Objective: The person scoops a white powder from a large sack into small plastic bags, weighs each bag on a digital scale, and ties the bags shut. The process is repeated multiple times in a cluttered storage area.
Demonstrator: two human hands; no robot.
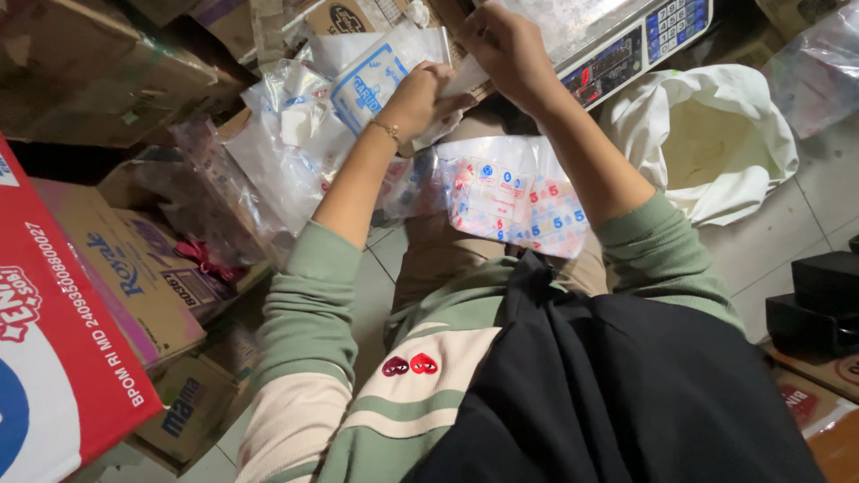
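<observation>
Both my hands are raised in front of me over a pile of plastic bags. My left hand (417, 97) is closed on a small clear plastic bag (447, 103) with white contents, and my right hand (506, 45) grips the upper end of that same bag. Below my hands, on my lap, lies a clear plastic pack (514, 201) printed in red and blue. A digital weighing scale (626, 40) with a keypad stands just beyond my right hand.
A white sack (707, 134) of pale powder stands open at the right on the tiled floor. Clear plastic bags (286, 143) are heaped at the left. Cardboard boxes (134, 268) and a red and white carton (45, 358) crowd the left side. Black boxes (819, 304) sit at the right edge.
</observation>
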